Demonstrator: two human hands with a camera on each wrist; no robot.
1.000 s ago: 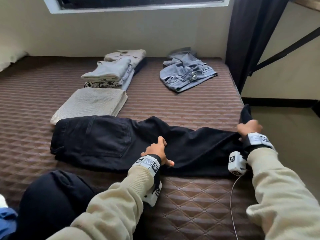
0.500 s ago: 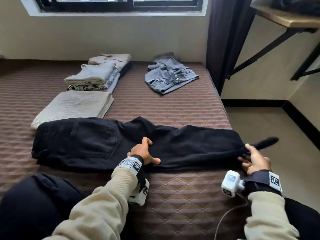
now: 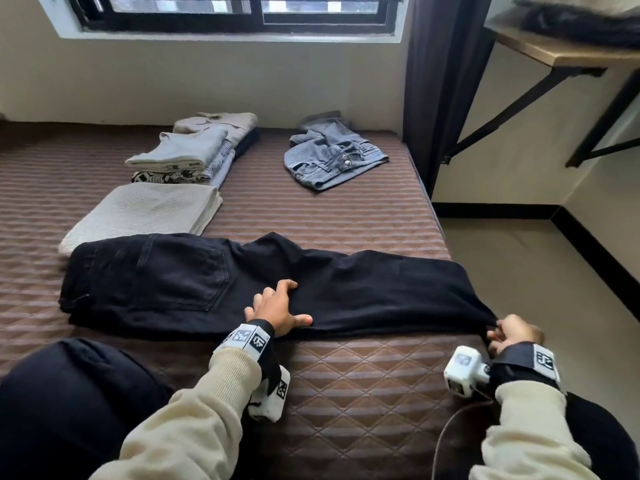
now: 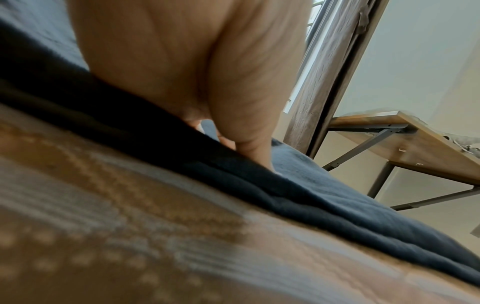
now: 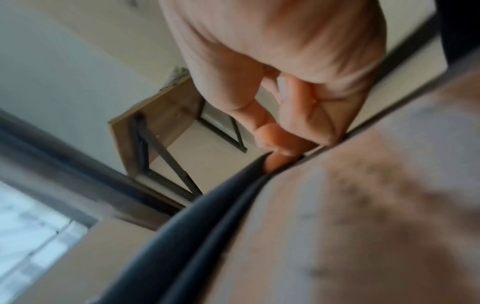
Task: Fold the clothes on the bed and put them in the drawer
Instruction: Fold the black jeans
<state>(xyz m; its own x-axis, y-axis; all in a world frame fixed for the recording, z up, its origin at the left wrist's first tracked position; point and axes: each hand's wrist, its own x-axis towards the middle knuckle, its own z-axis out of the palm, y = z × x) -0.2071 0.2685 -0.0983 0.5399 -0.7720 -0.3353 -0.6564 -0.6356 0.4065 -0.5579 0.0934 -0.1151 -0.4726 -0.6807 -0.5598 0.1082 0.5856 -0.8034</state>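
Black jeans (image 3: 363,289) lie stretched left to right across the brown quilted bed (image 3: 346,375), waist at the left. My left hand (image 3: 277,308) presses flat on their middle near the front edge, fingers spread; the left wrist view shows the fingers (image 4: 249,127) down on the dark cloth (image 4: 311,197). At the bed's right edge my right hand (image 3: 509,332) pinches the leg ends. In the right wrist view its fingertips (image 5: 283,152) grip the dark hem (image 5: 207,216).
Folded light clothes sit behind the jeans: a beige piece (image 3: 145,209) and a stack (image 3: 194,150). Blue denim (image 3: 329,157) lies crumpled at the back right. A dark curtain (image 3: 440,81), a wall shelf (image 3: 571,50) and bare floor (image 3: 536,271) are to the right.
My right hand has drawn the leg ends down and toward me at the bed's right edge, so the raised tip no longer sticks out. My left hand stays pressed on the jeans.
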